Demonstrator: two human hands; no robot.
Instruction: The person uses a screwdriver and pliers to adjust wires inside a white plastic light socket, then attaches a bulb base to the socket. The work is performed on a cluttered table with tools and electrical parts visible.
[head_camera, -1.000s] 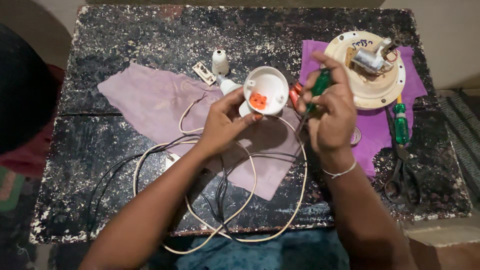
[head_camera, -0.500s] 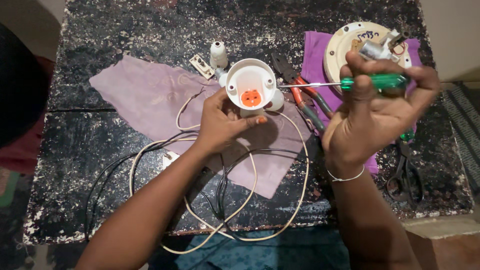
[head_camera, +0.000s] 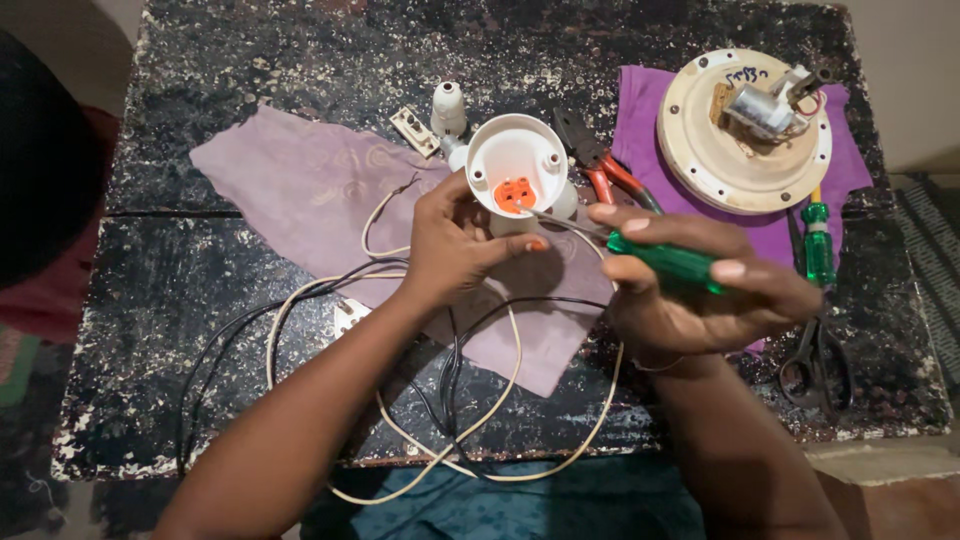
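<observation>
My left hand holds a white round cup-shaped fitting with an orange insert inside it, tilted open towards me. My right hand grips a green-handled screwdriver; its thin shaft runs left and the tip rests in the orange insert. A cream cable loops from under my left hand down over the table's front edge.
A lilac cloth lies under the work on the dark speckled table. Red-handled pliers, a white bulb holder, a round cream plate with a small motor on purple cloth, a second green screwdriver and scissors lie around.
My right hand has come down and left, bringing the screwdriver tip into the orange insert. My left hand has tipped the white fitting slightly towards it.
</observation>
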